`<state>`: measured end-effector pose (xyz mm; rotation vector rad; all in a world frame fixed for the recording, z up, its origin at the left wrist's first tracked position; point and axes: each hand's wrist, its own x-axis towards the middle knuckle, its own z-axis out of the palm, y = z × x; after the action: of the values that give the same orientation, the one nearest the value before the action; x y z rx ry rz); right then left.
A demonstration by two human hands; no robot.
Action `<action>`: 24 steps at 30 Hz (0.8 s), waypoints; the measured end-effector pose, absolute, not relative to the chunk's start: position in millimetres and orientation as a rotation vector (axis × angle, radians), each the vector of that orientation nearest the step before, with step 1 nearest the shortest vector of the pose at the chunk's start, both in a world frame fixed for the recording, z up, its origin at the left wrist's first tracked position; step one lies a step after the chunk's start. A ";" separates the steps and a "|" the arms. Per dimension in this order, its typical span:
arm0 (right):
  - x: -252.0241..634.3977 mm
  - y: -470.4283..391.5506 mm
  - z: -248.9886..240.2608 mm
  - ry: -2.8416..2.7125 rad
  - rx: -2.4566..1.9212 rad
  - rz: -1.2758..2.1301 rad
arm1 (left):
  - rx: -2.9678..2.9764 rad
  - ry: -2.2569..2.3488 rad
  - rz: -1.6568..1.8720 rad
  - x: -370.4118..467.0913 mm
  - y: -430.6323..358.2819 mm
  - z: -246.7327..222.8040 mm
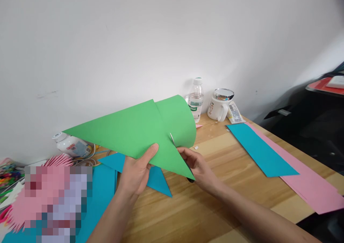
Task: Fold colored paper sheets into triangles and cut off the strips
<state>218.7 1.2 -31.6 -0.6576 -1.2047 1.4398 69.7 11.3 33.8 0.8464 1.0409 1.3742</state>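
A large sheet of green paper (129, 128) is held up above the table, its far right part curling over. My left hand (138, 169) pinches its lower edge, thumb on top and fingers underneath. My right hand (197, 166) grips a pair of scissors (172, 139); one blade tip shows over the green sheet, and a dark handle pokes out below the paper's pointed corner. A cut edge runs from the blade down to that corner. The rest of the scissors is hidden behind the paper. Under my left hand lie pieces of blue paper (159, 182).
A water bottle (196, 101), a white mug (217, 106) and a small packet (235, 113) stand by the wall. Blue paper (260, 149) overlaps pink paper (309, 185) at right. At left are a white jar (76, 146), cables and fringed pink paper (57, 160).
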 end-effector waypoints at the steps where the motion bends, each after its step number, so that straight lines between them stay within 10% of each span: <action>1: 218.8 1.2 -31.6 -1.201 -0.655 1.440 | 0.846 1.041 1.371 69.8 11.4 33.6; 24: 217.5 1.9 -36.3 -1.181 -0.667 1.397 | 0.853 1.025 1.374 70.0 10.8 33.5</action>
<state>217.5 1.9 -36.3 -0.6667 -1.1807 1.3970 70.0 10.8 33.5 0.8531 1.0255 1.3736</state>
